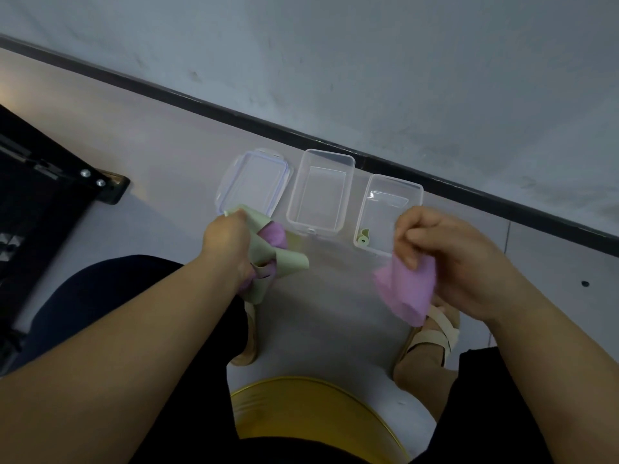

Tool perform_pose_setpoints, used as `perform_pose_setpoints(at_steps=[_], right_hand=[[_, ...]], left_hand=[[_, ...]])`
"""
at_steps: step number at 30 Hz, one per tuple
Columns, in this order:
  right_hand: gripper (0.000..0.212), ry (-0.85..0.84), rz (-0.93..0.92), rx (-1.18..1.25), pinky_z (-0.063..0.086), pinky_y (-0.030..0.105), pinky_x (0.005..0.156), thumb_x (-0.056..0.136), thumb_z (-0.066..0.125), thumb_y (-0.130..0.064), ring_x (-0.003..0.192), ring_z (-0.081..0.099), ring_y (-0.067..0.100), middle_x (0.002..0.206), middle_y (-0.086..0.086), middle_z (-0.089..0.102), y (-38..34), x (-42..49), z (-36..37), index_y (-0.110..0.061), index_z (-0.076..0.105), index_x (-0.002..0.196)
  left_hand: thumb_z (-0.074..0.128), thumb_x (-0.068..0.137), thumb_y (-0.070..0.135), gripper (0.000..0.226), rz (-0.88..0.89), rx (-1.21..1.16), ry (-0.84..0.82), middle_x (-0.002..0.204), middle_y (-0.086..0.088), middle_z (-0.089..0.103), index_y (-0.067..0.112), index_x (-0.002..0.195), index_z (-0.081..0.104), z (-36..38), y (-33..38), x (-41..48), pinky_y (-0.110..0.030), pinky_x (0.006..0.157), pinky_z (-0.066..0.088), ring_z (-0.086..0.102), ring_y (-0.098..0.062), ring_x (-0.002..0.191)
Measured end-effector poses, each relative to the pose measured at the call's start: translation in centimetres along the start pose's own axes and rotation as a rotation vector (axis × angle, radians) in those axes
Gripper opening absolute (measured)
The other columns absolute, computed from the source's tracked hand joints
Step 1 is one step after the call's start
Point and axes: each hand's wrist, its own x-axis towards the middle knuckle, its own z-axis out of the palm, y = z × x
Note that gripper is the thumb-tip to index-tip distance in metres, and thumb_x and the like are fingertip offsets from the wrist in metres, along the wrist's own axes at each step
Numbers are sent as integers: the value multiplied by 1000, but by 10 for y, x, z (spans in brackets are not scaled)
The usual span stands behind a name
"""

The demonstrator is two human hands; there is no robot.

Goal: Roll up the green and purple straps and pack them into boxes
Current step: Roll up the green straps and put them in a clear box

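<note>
My left hand point(227, 244) grips a bunch of green straps point(289, 262) mixed with purple strap point(275, 235), held low over the floor. My right hand point(449, 259) pinches a purple strap point(407, 289) that hangs folded below its fingers. On the floor ahead stand two clear plastic boxes: the middle box point(320, 192) looks empty, and the right box point(388, 212) holds a small rolled green strap point(363, 238) near its front corner. A clear lid point(254, 182) with blue edging lies to the left of the boxes.
A dark baseboard point(435, 182) runs along the wall just behind the boxes. A black frame point(50, 182) stands at the left. My sandalled feet point(432, 333) rest on the floor below the hands, and a yellow stool rim point(311, 393) shows between my legs.
</note>
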Motion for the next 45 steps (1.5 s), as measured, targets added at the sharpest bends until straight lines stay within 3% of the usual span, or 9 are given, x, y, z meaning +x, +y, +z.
perform_pose_setpoints(at_steps=[4,9,12,15,21,28,35,40,45], right_hand=[[7,-127,296,-470,52,19,67,89,57,-11,69,61,12,80,2,64,18,4,13,-13,63,92],[40,-167,423,-980,44,20,85,89,58,-34,97,55,4,129,-10,50,43,13,10,-27,48,127],[45,-2,378,-825,40,15,84,87,60,-36,99,49,3,116,-17,47,45,19,14,-27,44,128],[17,-74,320,-617,45,9,80,87,60,-31,94,58,0,99,-25,58,44,23,20,-41,53,98],[16,123,330,-444,50,30,92,86,57,-42,98,62,12,103,-6,66,50,28,17,-31,62,97],[24,314,237,-193,36,29,60,86,60,-22,65,45,19,68,6,49,44,30,14,-18,51,64],[21,466,162,196,40,27,56,89,47,-7,61,52,14,67,2,53,36,36,11,-13,49,69],[18,422,126,366,49,23,54,88,41,-4,65,57,15,74,3,60,36,34,9,-12,52,76],[22,371,195,426,51,32,65,86,36,-3,73,56,24,87,16,56,36,36,6,-4,57,93]], left_hand=[[51,90,18,14,20,-37,55,86,-14,58,4,88,53,2,0,4,-52,88,49,61,-32,87],[49,95,22,20,-54,-84,-69,83,-9,54,12,113,50,6,-1,3,-35,55,46,55,-22,70],[47,96,24,33,-109,-105,-221,97,-13,59,5,123,51,6,-1,0,-39,61,52,58,-26,82],[45,97,25,39,-133,-141,-357,115,-18,59,3,129,49,9,2,-6,-39,57,58,61,-29,94],[42,96,26,35,-177,-180,-547,99,-14,65,2,116,57,10,7,-18,-37,71,55,64,-26,84],[48,94,21,11,-74,74,-232,77,-6,56,15,91,56,13,-4,-11,-30,53,48,54,-20,64],[42,97,10,16,-162,109,-314,83,-11,58,6,88,54,11,-9,-8,-33,52,55,64,-22,58],[49,92,43,36,-348,223,-437,87,-11,64,8,93,57,8,-9,-8,-40,66,51,64,-28,74],[42,97,32,27,-285,-45,-499,76,-10,70,11,97,59,13,-8,-10,-35,51,58,69,-21,56]])
